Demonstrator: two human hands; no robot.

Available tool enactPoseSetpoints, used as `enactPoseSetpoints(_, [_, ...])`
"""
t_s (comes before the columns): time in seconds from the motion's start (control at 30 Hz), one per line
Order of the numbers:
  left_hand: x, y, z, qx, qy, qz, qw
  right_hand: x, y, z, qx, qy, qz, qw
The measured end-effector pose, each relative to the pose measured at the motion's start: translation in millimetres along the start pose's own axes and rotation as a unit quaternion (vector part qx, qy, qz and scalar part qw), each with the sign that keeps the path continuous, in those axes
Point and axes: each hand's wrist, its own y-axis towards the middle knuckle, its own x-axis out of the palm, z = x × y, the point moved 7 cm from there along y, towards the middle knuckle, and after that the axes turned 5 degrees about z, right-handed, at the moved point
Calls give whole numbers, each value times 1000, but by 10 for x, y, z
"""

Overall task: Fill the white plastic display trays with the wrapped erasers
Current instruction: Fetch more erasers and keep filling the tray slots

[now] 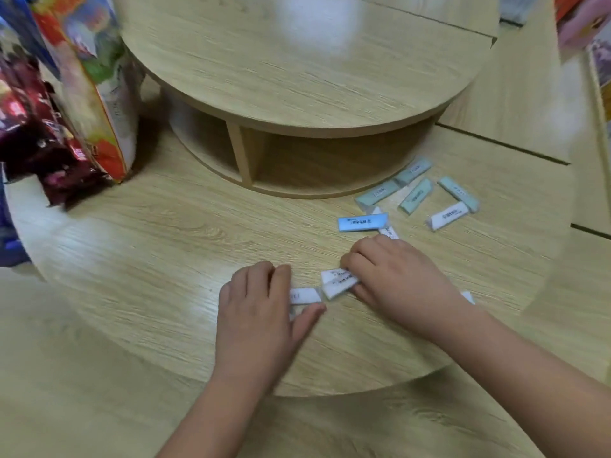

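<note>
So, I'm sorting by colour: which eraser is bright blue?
The eraser just beyond the right hand, lying crosswise; the rest are pale teal or white.

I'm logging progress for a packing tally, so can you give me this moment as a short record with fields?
Surface: round wooden table, raised shelf behind
Left hand: pinches one white eraser
Right hand: grips two white erasers
Loose erasers: several, right of the hands, with a blue eraser among them
Trays: none in view
Other: snack bags, far left
</note>
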Motion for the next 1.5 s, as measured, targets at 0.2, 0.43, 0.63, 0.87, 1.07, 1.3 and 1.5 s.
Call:
enactPoseSetpoints(0.2, [37,217,-7,70,2,39,997,-9,48,-55,0,-32,72,997])
enactPoseSetpoints(0.43, [-32,458,111,29,3,61,998,-156,-67,283,71,1,108,992])
enactPoseSetpoints(0.63, [-55,813,399,26,-24,35,999,-58,-86,536,34,-5,58,998])
enactPoseSetpoints(0.87, [98,956,591,0,-74,-20,997,-38,17,449,-6,41,66,997])
enactPoseSetpoints(1.07, [286,978,912,109,-7,-58,992,-195,-282,1002,57,104,98,988])
enactPoseSetpoints(1.3, [414,1110,891,87,8,-90,992,-40,-820,1189,-9,136,-3,991])
enactPoseSetpoints(1.5, [493,1165,980,149,-6,-86,985,109,-751,1155,-17,101,20,995])
